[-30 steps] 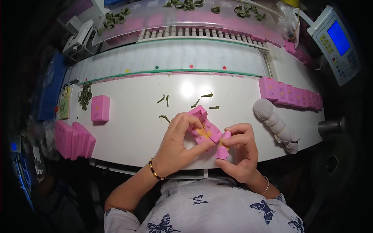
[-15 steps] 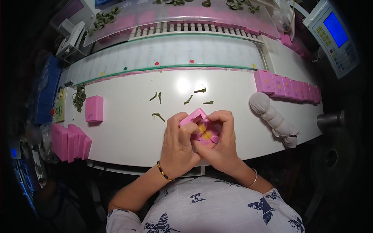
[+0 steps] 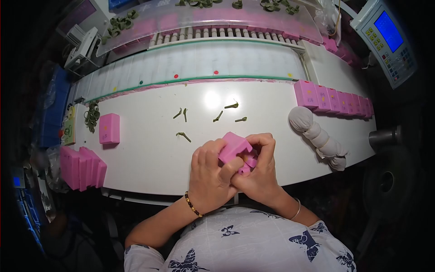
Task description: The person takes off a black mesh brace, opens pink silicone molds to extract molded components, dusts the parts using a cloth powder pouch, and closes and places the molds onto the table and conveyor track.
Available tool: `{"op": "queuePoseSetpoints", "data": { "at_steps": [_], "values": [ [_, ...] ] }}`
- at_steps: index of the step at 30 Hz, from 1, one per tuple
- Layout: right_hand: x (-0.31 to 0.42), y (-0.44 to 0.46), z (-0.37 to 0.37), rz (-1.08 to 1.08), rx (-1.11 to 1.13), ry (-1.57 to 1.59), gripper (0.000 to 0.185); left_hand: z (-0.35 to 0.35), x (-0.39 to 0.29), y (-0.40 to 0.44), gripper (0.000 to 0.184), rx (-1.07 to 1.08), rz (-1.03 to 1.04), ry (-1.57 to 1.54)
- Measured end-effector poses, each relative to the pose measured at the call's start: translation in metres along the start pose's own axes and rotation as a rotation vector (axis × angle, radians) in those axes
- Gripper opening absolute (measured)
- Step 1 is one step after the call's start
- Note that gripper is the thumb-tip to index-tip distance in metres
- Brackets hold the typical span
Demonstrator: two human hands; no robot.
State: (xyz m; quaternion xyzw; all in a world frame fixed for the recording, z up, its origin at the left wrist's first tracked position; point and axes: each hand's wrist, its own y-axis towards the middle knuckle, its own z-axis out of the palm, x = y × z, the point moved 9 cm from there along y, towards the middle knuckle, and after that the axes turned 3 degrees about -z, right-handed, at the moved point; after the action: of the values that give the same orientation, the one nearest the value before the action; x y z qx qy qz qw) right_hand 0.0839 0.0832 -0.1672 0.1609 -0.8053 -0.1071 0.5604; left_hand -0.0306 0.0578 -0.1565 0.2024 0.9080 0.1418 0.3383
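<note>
A pink rubber mould [image 3: 234,146] is between my two hands, above the front of the white table. My left hand [image 3: 206,172] grips its block-shaped left part, fingers bent around the side. My right hand [image 3: 262,174] is closed on the right side, where smaller pink pieces [image 3: 245,169] show under the raised part. Only a little yellow is visible inside; the fingers hide the rest. Beyond the hands lie several small green wax pieces, among them one bent piece [image 3: 183,136] and one short piece [image 3: 241,119].
At left are a single pink mould [image 3: 109,128], a stack of moulds [image 3: 81,167] and a green wax cluster [image 3: 92,116]. A tied white cloth bundle [image 3: 315,136] and a mould row [image 3: 333,100] lie right. Behind runs a glass-edged strip [image 3: 195,61]; a control panel [image 3: 387,34] stands upper right.
The mould has turned over in my hands: its open yellow inside faced up before, and now a plain pink outer face shows. Both hands stay closed on it. The view has shifted slightly.
</note>
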Motion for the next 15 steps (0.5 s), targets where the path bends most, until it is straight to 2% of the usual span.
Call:
{"op": "queuePoseSetpoints", "data": {
  "at_steps": [2,6,9,11,12,13,15],
  "values": [
    [0.001,0.001,-0.001,0.043,0.038,-0.064,0.067,0.002,-0.007,-0.005,0.056,0.074,0.026,0.050],
    [-0.003,0.000,0.000,0.072,0.050,-0.082,0.070,0.001,-0.011,-0.009,0.049,0.076,0.120,0.108],
    [-0.004,0.003,0.001,0.110,0.085,-0.079,0.079,-0.009,-0.008,-0.001,0.046,0.033,0.186,0.003],
    [-0.004,0.010,0.003,0.061,0.165,0.044,0.094,-0.025,-0.002,0.009,0.050,-0.009,0.132,-0.159],
    [-0.003,0.013,0.003,0.089,0.236,0.204,0.094,-0.036,0.001,0.016,0.051,-0.022,0.121,-0.216],
    [-0.004,0.019,-0.002,0.085,0.237,0.206,0.094,-0.039,0.006,0.017,0.051,-0.024,0.122,-0.212],
    [0.003,0.027,0.002,0.022,0.368,0.281,0.081,-0.042,0.033,0.018,0.048,-0.074,-0.062,-0.438]
  ]
}}
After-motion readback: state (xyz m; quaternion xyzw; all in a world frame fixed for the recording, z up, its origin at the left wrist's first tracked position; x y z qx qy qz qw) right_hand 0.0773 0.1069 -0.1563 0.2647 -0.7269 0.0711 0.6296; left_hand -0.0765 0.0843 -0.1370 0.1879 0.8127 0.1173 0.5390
